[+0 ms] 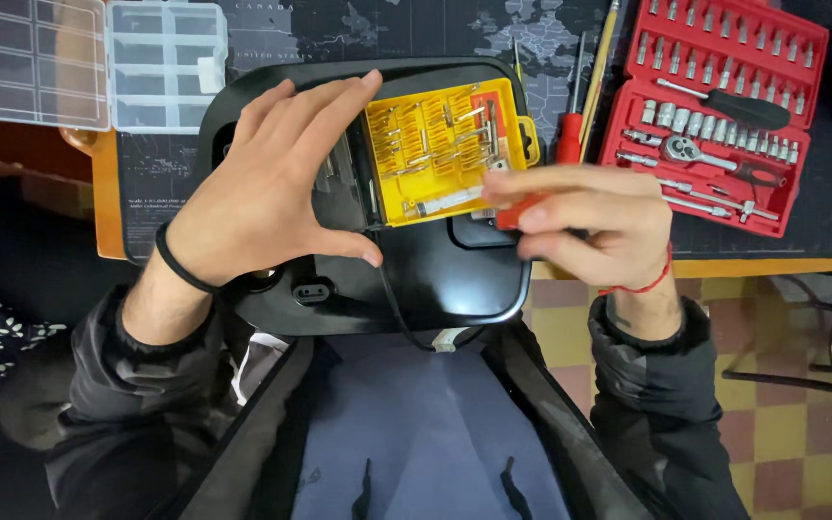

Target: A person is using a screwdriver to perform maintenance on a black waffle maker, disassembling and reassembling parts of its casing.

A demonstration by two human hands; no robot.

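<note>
Yellow plastic bit case, open and filled with rows of small metal driver bits, sits on a glossy black plastic device shell that rests on the person's lap against the desk edge. Head view: left hand is spread wide, fingers together and thumb out, palm over the left part of the shell and the clear lid of the case; it grips nothing that I can see. Right hand is closed on a small orange-handled driver, held just right of the case. Judgement: the work goes best with the left palm pressing the shell flat so it cannot slide off the lap, and the driver kept upright to its seat. A red socket set tray and a red-handled screwdriver lie on the dark map-printed desk mat; clear compartment boxes sit top left. Hidden: driver tip and most of its handle are inside the fingers; whatever lies under the left palm is not visible; a thin black cable runs off under the shell.
</note>
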